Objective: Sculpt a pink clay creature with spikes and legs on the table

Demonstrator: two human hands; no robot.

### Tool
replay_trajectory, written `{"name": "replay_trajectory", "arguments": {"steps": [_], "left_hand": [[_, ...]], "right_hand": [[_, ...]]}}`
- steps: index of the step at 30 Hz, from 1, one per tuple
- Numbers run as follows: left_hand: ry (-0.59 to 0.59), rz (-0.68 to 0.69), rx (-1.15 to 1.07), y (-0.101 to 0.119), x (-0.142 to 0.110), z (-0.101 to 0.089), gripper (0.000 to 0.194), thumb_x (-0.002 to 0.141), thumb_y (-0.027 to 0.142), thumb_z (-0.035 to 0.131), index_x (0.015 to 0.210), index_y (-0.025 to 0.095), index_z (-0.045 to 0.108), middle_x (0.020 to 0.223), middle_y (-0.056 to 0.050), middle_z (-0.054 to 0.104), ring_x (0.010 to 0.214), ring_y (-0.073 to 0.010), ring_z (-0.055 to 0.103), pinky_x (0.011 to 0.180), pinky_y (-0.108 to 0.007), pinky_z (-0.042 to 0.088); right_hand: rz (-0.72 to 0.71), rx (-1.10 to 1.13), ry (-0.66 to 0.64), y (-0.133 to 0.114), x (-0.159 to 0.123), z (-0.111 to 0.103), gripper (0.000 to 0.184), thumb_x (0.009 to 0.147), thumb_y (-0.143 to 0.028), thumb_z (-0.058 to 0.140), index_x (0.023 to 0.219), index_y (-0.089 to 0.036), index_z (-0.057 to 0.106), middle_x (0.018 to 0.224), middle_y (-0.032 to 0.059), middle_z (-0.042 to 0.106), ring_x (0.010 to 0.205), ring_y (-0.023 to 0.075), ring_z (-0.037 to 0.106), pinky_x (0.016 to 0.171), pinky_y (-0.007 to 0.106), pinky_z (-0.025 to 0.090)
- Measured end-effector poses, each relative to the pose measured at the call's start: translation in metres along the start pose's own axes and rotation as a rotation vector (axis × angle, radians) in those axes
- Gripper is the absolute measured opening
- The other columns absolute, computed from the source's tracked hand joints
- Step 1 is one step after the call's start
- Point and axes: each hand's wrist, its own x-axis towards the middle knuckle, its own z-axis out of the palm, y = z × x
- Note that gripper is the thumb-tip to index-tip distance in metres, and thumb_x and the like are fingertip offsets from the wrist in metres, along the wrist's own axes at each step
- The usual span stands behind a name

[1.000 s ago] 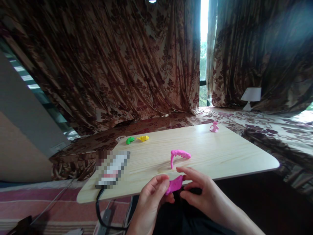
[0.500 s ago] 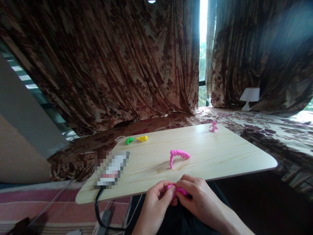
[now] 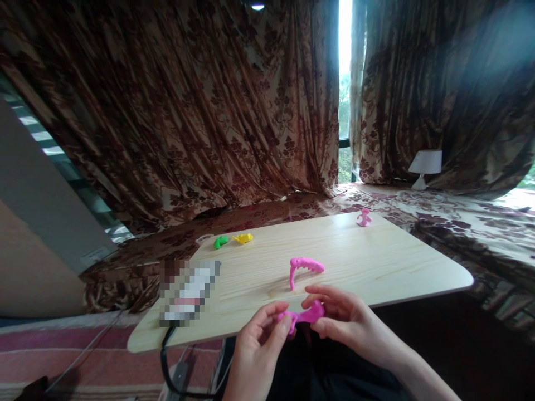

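My left hand (image 3: 263, 340) pinches the left end of a bright pink toy piece (image 3: 307, 314) between thumb and fingers, just off the table's near edge. The piece has a narrow middle, a wider rounded right end and a small part hanging below. My right hand (image 3: 343, 314) curves around that right end, thumb below and fingers above, in a loose hold. Beyond the hands, a bent pink piece (image 3: 307, 264) with a notched underside stands on the pale wooden table (image 3: 259, 278). What it is made to be, I cannot tell.
At the far left of the table lie a green piece (image 3: 220, 242) and a yellow piece (image 3: 243, 239). A light pink figure (image 3: 364, 218) stands at the far right corner. A blurred-out device (image 3: 190, 295) with a black cable (image 3: 164, 356) lies at the left edge.
My hands have drawn apart slightly, with the right fingers lifted and loosened. More of the held pink piece now shows between them. The things on the table have not moved.
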Motion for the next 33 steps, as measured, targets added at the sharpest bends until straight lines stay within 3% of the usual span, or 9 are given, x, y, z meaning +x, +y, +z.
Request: {"name": "replay_trajectory", "arguments": {"steps": [2,5,9,17,20,23,26,28,33], "left_hand": [[-0.067,-0.038,-0.053,-0.001,0.003,-0.002,0.033,0.072,0.040,0.067,0.094,0.015,0.067,0.070,-0.003,0.067,0.064,-0.0147,0.061,0.065,-0.024,0.050],[-0.215,-0.066,-0.081,-0.001,0.006,-0.004,0.031,0.075,0.041,0.065,0.091,0.015,0.070,0.068,-0.003,0.065,0.062,-0.0144,0.058,0.065,-0.025,0.051],[-0.311,-0.075,-0.020,0.000,0.005,-0.006,0.032,0.077,0.041,0.063,0.094,0.015,0.071,0.069,-0.004,0.066,0.067,-0.0165,0.059,0.067,-0.026,0.051],[0.020,0.260,0.245,-0.002,-0.006,0.011,0.013,0.069,0.026,0.070,0.082,0.023,0.070,0.084,-0.004,0.070,0.083,-0.0219,0.064,0.079,-0.028,0.050],[0.075,0.361,0.292,0.007,-0.016,0.006,0.009,0.069,0.024,0.070,0.078,0.024,0.069,0.083,-0.003,0.069,0.083,-0.0216,0.062,0.080,-0.026,0.050],[0.196,0.338,0.225,0.015,-0.016,-0.010,0.021,0.069,0.030,0.070,0.089,0.024,0.067,0.090,-0.003,0.069,0.084,-0.0210,0.064,0.081,-0.025,0.050],[0.282,0.326,0.332,0.016,0.016,-0.028,0.040,0.077,0.040,0.063,0.113,0.024,0.059,0.095,-0.003,0.070,0.082,-0.0196,0.066,0.080,-0.027,0.051],[0.229,0.416,0.572,0.012,0.059,-0.038,0.035,0.083,0.041,0.053,0.110,0.021,0.060,0.100,-0.006,0.069,0.085,-0.0197,0.065,0.080,-0.029,0.050],[0.119,0.398,0.735,-0.012,0.170,-0.039,0.022,0.086,0.031,0.054,0.101,0.017,0.062,0.107,-0.009,0.063,0.096,-0.0206,0.060,0.086,-0.038,0.048]], "right_hand": [[-0.115,-0.182,0.016,-0.007,-0.002,0.005,0.041,0.078,-0.017,0.064,0.117,-0.025,0.056,0.111,0.0035,0.058,0.084,0.0144,0.059,0.073,0.026,0.048],[-0.246,-0.456,0.013,-0.013,-0.003,0.014,0.016,0.081,-0.012,0.059,0.091,-0.022,0.068,0.097,0.0017,0.059,0.084,0.0137,0.059,0.077,0.025,0.046],[-0.261,-0.599,0.001,-0.010,-0.002,0.017,0.020,0.089,-0.017,0.051,0.080,-0.020,0.068,0.085,0.0009,0.059,0.075,0.0114,0.058,0.072,0.022,0.045],[-0.232,-0.670,0.135,0.000,0.005,0.016,0.017,0.085,-0.014,0.052,0.078,-0.018,0.067,0.071,-0.0007,0.056,0.064,0.0110,0.054,0.059,0.021,0.039],[-0.224,-0.652,0.239,0.004,0.009,0.004,0.018,0.085,-0.017,0.053,0.072,-0.018,0.066,0.070,-0.0006,0.057,0.065,0.0119,0.054,0.061,0.023,0.040],[-0.101,-0.504,0.357,0.010,0.008,-0.018,0.019,0.085,-0.027,0.054,0.075,-0.016,0.066,0.066,0.0005,0.059,0.062,0.0136,0.056,0.059,0.025,0.043],[0.001,-0.232,0.349,0.010,0.005,-0.036,0.028,0.085,-0.038,0.054,0.099,-0.015,0.064,0.074,0.0030,0.063,0.060,0.0140,0.057,0.052,0.025,0.046],[-0.015,-0.111,0.347,0.008,0.003,-0.041,0.036,0.085,-0.040,0.055,0.112,-0.016,0.059,0.086,0.0052,0.063,0.060,0.0124,0.055,0.049,0.023,0.044],[-0.021,-0.010,0.451,0.010,0.004,-0.045,0.034,0.086,-0.043,0.053,0.100,-0.014,0.064,0.068,-0.0015,0.049,0.047,0.0070,0.037,0.042,0.021,0.032]]}}
